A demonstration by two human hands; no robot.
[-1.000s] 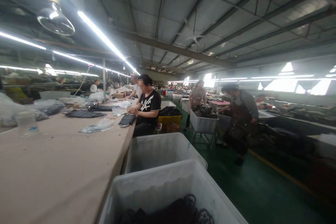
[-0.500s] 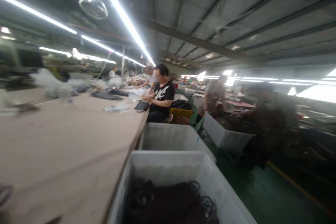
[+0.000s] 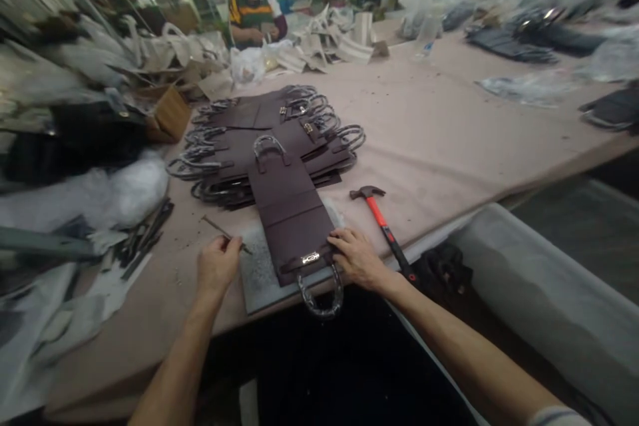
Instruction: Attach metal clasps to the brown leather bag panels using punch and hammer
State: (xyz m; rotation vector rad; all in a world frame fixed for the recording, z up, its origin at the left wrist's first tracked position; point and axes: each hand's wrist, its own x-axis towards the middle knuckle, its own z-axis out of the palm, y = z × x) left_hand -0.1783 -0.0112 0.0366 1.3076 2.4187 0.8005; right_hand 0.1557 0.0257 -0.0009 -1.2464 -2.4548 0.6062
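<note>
My left hand is closed, pinching a thin metal rod just left of a dark brown bag panel. The panel lies lengthwise toward me across a grey slab at the table edge. It has a metal clasp near its close end and a plastic-wrapped handle at each end; the near handle hangs over the edge. My right hand grips the panel's right edge beside the clasp. To the right rests a claw hammer with a red and black handle.
Behind the panel is a pile of similar bag panels. Strips and tools lie to the left, near a cardboard box. A grey bin with dark pieces stands at right. Across the table sits a person.
The view has swung from the room and bins down to the table in front of me. Both my hands, the rod, the bag panel and the hammer now show.
</note>
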